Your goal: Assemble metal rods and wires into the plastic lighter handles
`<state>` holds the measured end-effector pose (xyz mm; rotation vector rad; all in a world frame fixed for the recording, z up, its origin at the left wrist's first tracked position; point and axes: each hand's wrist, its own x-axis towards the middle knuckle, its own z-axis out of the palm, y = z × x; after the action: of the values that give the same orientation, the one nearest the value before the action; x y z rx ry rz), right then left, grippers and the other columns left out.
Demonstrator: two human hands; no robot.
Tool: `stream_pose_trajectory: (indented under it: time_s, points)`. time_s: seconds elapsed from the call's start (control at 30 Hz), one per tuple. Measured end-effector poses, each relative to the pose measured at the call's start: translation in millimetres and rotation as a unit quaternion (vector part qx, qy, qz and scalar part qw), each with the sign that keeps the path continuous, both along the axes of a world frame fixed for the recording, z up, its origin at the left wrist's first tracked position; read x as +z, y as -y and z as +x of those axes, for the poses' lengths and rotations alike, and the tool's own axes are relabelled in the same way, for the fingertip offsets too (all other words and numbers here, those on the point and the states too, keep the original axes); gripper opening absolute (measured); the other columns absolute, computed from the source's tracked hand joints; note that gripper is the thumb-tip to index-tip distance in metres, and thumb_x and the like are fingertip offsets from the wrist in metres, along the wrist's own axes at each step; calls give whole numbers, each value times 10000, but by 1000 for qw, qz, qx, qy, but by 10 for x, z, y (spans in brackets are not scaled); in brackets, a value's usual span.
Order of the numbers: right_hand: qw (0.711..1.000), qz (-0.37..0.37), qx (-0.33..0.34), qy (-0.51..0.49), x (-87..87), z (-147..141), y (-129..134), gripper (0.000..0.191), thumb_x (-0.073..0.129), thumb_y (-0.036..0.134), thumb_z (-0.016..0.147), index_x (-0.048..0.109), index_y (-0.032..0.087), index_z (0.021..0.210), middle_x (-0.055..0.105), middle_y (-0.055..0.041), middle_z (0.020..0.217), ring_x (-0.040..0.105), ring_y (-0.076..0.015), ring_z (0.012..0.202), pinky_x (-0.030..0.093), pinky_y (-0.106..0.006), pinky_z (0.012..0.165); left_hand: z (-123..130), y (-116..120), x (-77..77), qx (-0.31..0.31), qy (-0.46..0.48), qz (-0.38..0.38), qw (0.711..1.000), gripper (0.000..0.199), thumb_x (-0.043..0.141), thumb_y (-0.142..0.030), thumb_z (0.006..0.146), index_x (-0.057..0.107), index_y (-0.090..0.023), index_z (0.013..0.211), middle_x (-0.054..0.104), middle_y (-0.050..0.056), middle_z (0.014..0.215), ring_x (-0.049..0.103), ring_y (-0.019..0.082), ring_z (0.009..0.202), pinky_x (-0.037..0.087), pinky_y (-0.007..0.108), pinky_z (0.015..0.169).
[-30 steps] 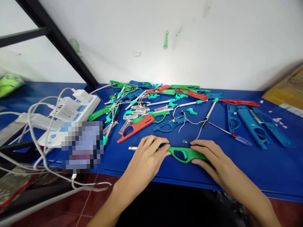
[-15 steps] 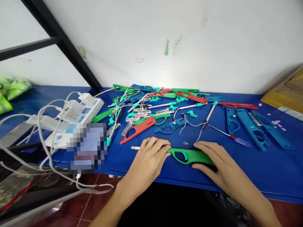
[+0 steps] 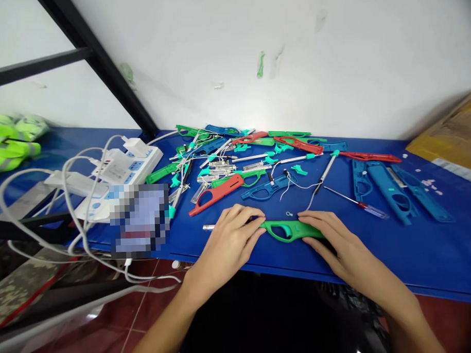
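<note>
Both my hands grip one green gas lighter (image 3: pixel 299 230) just above the blue tabletop near its front edge. My left hand (image 3: pixel 232 237) pinches its nozzle end, and the metal tip pokes out past the fingers on the left. Around the handle end, thumb below and fingers above, is my right hand (image 3: pixel 336 240). The teal trigger (image 3: pixel 286 230) shows inside the finger loop. Behind the lighter lie a small ring-shaped piece (image 3: pixel 289 214), a blue casing half (image 3: pixel 265 190) and a red casing half (image 3: pixel 216 193). A screwdriver (image 3: pixel 370 209) with a clear-and-red handle lies to the right.
A heap of lighter parts, with metal tubes (image 3: pixel 250 157) and wires, spreads along the wall. Several blue casings (image 3: pixel 390 191) lie right, before a taped carton (image 3: pixel 450 133). Left are a cabled power strip (image 3: pixel 138 169), a blurred phone (image 3: pixel 142 218) and hi-vis fabric (image 3: pixel 10 143).
My view has shifted slightly, so the table appears a little higher. Both hands keep hold of the green lighter, with the right hand's fingers slightly shifted along the handle.
</note>
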<state>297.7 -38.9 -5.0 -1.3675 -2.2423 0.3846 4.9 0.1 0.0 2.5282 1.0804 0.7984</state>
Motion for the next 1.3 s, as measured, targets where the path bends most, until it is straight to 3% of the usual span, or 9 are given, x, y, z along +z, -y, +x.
stream_pose_trajectory:
  time_s: [0.13, 0.33, 0.53, 0.67, 0.8, 0.97, 1.07, 1.2, 1.3]
  points:
    - [1000, -10, 3, -1, 8, -27, -14, 332, 505, 430, 1167, 578, 310, 1468, 605, -92, 1597, 608, -252, 1474, 564, -532, 1218, 30, 21, 13, -1, -36, 35, 999, 201, 561, -173, 1144, 722, -172, 1265, 748, 95, 1304, 669, 274, 1163, 521, 452, 953]
    - [1000, 15, -2, 10, 35, -40, -36, 300, 489, 446, 1172, 636, 317, 1400, 694, -76, 1468, 683, -266, 1353, 598, -539, 1138, 22, 44, 56, 15, -76, 74, 994, 199, 575, -168, 1134, 732, -162, 1257, 767, 98, 1267, 678, 276, 1102, 514, 474, 945]
    - [998, 55, 5, 36, 19, -6, -40, 311, 493, 435, 1173, 677, 293, 1380, 745, -78, 1357, 727, -267, 1236, 575, -516, 1093, -39, 62, 112, -6, -58, 25, 998, 202, 617, -256, 1137, 753, -188, 1269, 747, 80, 1387, 643, 286, 1232, 495, 467, 1005]
    - [995, 82, 33, 39, 22, -14, -85, 321, 486, 448, 1173, 701, 255, 1313, 779, -82, 1260, 752, -256, 1118, 594, -459, 1008, -53, 41, 116, 16, -26, -19, 999, 157, 634, -258, 1130, 786, -227, 1155, 775, 31, 1301, 665, 242, 1132, 481, 433, 948]
    - [994, 51, 76, 58, 69, 33, -143, 378, 468, 506, 1166, 719, 253, 1291, 777, -77, 1171, 750, -260, 1045, 605, -441, 953, -49, 1, 143, 7, -47, -63, 997, 82, 708, -240, 1088, 776, -208, 1119, 783, 27, 1216, 678, 232, 1063, 477, 420, 926]
    - [990, -73, 94, 80, 195, 128, -115, 423, 554, 558, 1127, 656, 311, 1454, 704, -81, 1395, 708, -282, 1248, 588, -435, 1043, -15, 28, 126, 8, -6, -64, 998, 40, 727, -218, 1074, 739, -213, 1112, 783, 12, 1175, 689, 229, 1038, 461, 421, 956]
    - [984, -150, 84, 41, 293, 109, -121, 340, 523, 542, 1145, 695, 294, 1302, 711, -70, 1283, 733, -236, 1115, 606, -371, 931, -19, 54, 132, 10, 8, -87, 996, 90, 742, -201, 1061, 700, -225, 1137, 772, 17, 1193, 688, 241, 1093, 476, 417, 981]
    - [987, -145, 65, -3, 347, 20, -178, 286, 546, 520, 1143, 698, 287, 1207, 752, -36, 1155, 753, -206, 968, 592, -338, 851, -32, 52, 194, -4, -6, -105, 994, 222, 708, -257, 1087, 652, -236, 1301, 760, 48, 1226, 678, 267, 1163, 518, 413, 997]
    - [992, -113, 61, -13, 328, -40, -173, 245, 560, 483, 1145, 686, 298, 1246, 803, -6, 1107, 782, -191, 880, 579, -313, 779, 8, 22, 233, -12, -27, -43, 999, 420, 690, -358, 1096, 597, -219, 1482, 773, 73, 1302, 685, 293, 1207, 506, 466, 1060]
